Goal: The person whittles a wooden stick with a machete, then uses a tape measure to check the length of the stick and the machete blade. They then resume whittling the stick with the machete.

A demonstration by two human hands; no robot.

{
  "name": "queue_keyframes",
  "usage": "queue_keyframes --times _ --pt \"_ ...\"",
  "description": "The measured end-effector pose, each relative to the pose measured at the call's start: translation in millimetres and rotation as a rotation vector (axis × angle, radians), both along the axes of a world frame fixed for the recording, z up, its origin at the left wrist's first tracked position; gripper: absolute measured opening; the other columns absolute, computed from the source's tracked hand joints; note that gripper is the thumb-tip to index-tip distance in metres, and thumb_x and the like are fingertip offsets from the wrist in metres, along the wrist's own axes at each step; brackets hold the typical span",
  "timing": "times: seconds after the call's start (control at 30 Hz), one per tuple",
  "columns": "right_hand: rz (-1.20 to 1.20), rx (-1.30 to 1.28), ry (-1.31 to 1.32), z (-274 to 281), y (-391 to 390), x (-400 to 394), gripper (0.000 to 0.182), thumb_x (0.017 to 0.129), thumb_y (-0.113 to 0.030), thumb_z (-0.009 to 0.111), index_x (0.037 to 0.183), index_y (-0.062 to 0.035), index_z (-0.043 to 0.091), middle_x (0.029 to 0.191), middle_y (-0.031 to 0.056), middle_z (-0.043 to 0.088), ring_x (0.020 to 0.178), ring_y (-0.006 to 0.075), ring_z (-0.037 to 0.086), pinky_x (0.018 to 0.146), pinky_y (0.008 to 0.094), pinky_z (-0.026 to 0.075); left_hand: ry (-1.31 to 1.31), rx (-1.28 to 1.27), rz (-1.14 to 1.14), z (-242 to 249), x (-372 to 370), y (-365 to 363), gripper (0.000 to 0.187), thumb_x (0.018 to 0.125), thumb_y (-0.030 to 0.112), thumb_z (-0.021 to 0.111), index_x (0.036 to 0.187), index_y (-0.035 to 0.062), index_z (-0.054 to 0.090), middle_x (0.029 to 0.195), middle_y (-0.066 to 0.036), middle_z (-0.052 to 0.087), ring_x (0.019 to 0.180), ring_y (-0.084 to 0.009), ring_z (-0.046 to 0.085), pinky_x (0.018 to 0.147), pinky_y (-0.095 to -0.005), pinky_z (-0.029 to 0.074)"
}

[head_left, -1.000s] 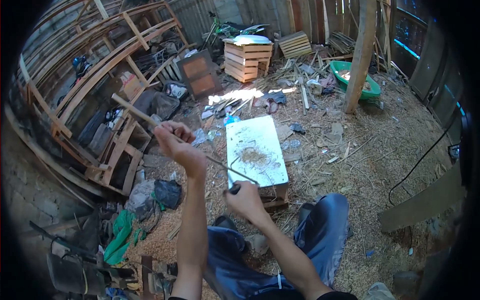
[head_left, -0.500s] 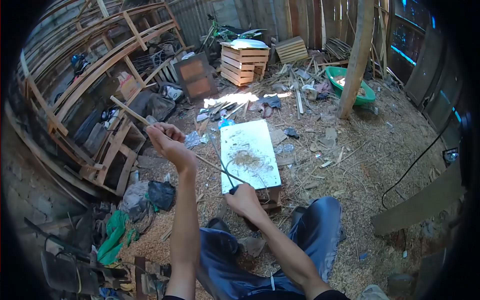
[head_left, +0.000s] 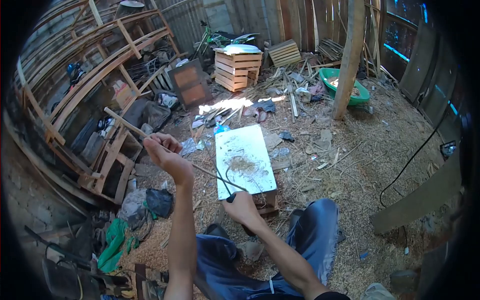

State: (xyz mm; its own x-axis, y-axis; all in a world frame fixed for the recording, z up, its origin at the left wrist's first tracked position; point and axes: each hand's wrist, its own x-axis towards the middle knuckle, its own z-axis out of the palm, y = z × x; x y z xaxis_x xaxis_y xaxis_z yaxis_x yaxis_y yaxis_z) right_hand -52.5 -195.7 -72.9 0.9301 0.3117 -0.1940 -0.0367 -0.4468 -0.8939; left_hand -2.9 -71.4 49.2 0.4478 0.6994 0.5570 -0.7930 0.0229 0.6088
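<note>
My left hand [head_left: 167, 157] is closed around a long thin wooden stick [head_left: 125, 122], which slants from upper left down towards my right hand. The stick's lower end reaches over the near part of a white-topped low table [head_left: 252, 142]. My right hand [head_left: 242, 207] is closed on the black handle [head_left: 231, 198] of a tool with a thin dark shaft or blade, crossing the stick close to my fingers. Its exact kind is hard to make out. Shavings [head_left: 241, 164] and dark specks lie on the white top.
Wood shavings cover the floor. Behind the table stand a slatted wooden crate [head_left: 235, 70], a wooden post [head_left: 348, 65] and a green wheelbarrow-like tub [head_left: 357, 97]. Wooden frames [head_left: 107, 55] fill the left side. A black cable [head_left: 407, 172] hangs at right. Scrap wood lies at the back.
The view has shifted slightly, so the surroundings sit a little further left. Both hands keep their hold, with the stick and tool still crossed near my right hand.
</note>
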Motion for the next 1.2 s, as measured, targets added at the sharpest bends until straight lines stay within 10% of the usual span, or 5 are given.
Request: queue_keyframes --times 0.67,0.93,1.2 --pt "-0.194 -0.046 -0.053 -79 -4 14 0.034 0.072 -0.027 0.064 0.079 0.0059 0.064 0.076 0.0255 0.063 0.075 0.0409 0.063 0.066 0.0434 0.05 0.031 -0.005 -0.16 -57 27 -12 0.041 0.098 0.047 0.034 0.076 0.0126 0.031 0.062 0.003 0.029 0.05 -0.0059 0.023 0.043 -0.0207 0.018" --pt "-0.01 0.135 0.202 -6 -23 3 0.04 0.076 -0.029 0.063 0.078 0.0103 0.063 0.072 0.0296 0.062 0.078 0.039 0.064 0.07 0.0428 0.051 0.097 0.024 -0.168 -71 34 -16 0.043 0.096 0.051 0.034 0.078 0.0126 0.028 0.062 0.003 0.027 0.052 -0.0066 0.022 0.046 -0.0232 0.019" --pt "-0.164 -0.055 0.025 -94 -21 25 0.033 0.074 -0.027 0.065 0.078 0.0061 0.064 0.074 0.0268 0.063 0.076 0.0393 0.064 0.069 0.0419 0.05 0.079 0.061 -0.206 -66 30 -28 0.04 0.098 0.045 0.033 0.077 0.0111 0.028 0.061 0.002 0.03 0.05 -0.0078 0.025 0.045 -0.0234 0.02"
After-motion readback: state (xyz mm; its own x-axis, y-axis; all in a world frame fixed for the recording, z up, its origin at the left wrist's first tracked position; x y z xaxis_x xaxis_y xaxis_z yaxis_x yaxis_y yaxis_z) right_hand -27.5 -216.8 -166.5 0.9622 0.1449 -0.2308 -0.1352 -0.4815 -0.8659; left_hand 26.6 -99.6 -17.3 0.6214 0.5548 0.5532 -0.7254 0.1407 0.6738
